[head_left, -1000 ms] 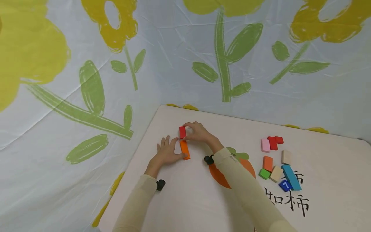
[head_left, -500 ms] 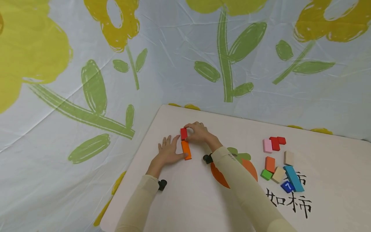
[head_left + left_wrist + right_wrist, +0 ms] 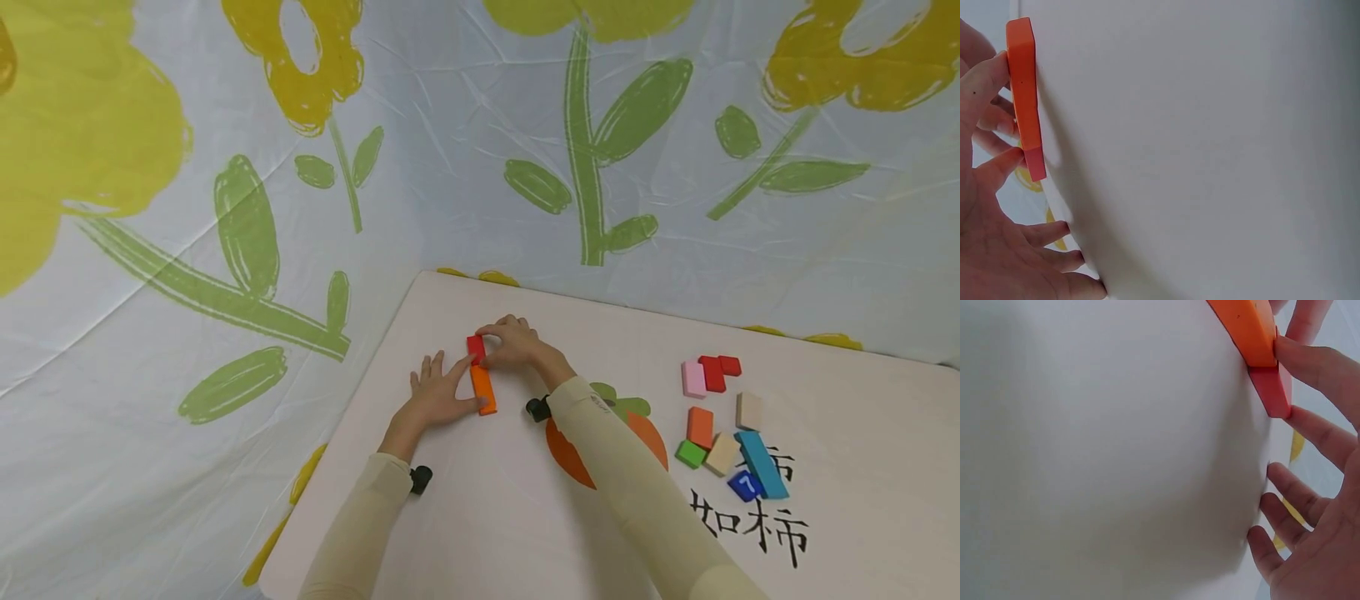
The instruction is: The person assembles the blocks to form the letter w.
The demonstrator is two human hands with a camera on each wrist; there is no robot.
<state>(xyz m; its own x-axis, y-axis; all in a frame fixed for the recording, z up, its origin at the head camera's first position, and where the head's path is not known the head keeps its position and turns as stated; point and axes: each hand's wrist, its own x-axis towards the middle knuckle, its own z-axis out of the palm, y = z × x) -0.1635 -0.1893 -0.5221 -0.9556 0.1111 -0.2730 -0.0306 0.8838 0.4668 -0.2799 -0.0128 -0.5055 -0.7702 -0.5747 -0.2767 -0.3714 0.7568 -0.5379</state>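
Note:
A red block (image 3: 476,349) and a longer orange block (image 3: 483,389) lie end to end on the table, touching in both wrist views. My left hand (image 3: 437,400) holds the orange block along its length, its thumb at the near end and its index fingertip by the joint with the red one. From the other side, my right hand (image 3: 519,345) pinches the red block, index finger at its far end and thumb by the joint. The remaining fingers of the right hand (image 3: 1319,550) are spread, with tips on the table.
On the right of the pale table (image 3: 480,500) lie several loose blocks, among them a pink block (image 3: 693,379), a green block (image 3: 691,454), a long blue block (image 3: 762,465) and a dark blue block marked 7 (image 3: 745,485). A flowered cloth (image 3: 465,167) stands behind.
The red block has come slightly nearer, closing the small gap to the orange block. My left index finger has moved in to the joint. The whole view has shifted a little.

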